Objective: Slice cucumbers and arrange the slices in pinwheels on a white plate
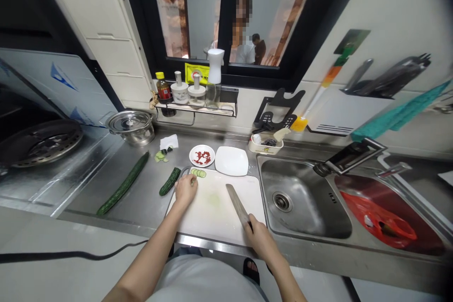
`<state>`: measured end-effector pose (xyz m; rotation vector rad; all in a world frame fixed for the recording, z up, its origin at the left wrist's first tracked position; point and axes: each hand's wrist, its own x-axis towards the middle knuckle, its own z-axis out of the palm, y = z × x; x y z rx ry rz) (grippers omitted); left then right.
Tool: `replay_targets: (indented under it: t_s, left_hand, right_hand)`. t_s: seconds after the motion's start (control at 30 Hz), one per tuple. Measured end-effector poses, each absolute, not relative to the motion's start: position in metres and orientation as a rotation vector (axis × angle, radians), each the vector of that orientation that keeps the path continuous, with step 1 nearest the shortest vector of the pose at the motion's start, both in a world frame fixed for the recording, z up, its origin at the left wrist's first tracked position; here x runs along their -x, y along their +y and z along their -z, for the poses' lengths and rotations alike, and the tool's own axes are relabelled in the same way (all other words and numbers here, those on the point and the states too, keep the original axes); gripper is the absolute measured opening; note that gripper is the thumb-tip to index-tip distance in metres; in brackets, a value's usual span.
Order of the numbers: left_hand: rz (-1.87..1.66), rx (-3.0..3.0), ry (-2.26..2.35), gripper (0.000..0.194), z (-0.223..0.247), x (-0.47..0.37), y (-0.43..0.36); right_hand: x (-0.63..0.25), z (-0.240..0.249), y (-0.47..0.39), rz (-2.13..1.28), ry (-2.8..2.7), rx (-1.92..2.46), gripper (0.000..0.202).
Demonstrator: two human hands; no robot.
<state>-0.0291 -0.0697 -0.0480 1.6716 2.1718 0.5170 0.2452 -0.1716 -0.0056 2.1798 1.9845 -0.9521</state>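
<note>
My right hand [261, 237] is wrapped round the dark handle of a kitchen knife [238, 203], whose blade lies over the right part of the white cutting board [219, 222]. At the board's left edge my left hand [186, 190] is closed, with a bit of pale green cucumber showing at its fingertips. Just beyond those fingers lies a short overlapping row of cucumber slices [198, 173]. A wet greenish patch marks the board's middle. Left of the board rests a cut piece of cucumber [170, 181], and farther left a long whole cucumber [123, 184].
Behind the board stand a small plate [193, 160] with red chopped pieces and a square white plate [231, 161]. Cucumber scraps [161, 156] lie by a tissue [169, 141]. A lidded pot [131, 126] is at back left, a sink [300, 217] to the right.
</note>
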Motion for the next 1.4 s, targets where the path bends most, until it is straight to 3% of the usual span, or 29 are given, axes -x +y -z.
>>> replay_targets:
  t_s: [0.47,0.87,1.07,1.23,1.4]
  left_hand:
    - [-0.294,-1.91,2.113,0.034,0.044,0.013,-0.029]
    - [-0.279,-1.926,2.071,0.025,0.042,0.011,-0.025]
    - [-0.419,-1.79,2.046,0.013,0.041,0.011,-0.024]
    - [-0.63,-1.521,1.866,0.016,0.046,0.004,-0.035]
    - [-0.625,-1.502,1.777,0.014,0.057,-0.011,-0.057]
  right_hand:
    - [-0.246,0.01,-0.174,0.921,1.982,-2.182,0.021]
    - [-0.247,0.013,-0.174,0.926,1.977,-2.194,0.02]
    - [-0.248,0.012,-0.174,0.942,1.993,-2.19,0.02]
    - [-0.247,0.01,-0.174,0.945,1.985,-2.194,0.02]
    - [-0.247,0.013,-0.174,0.908,2.005,-2.168,0.02]
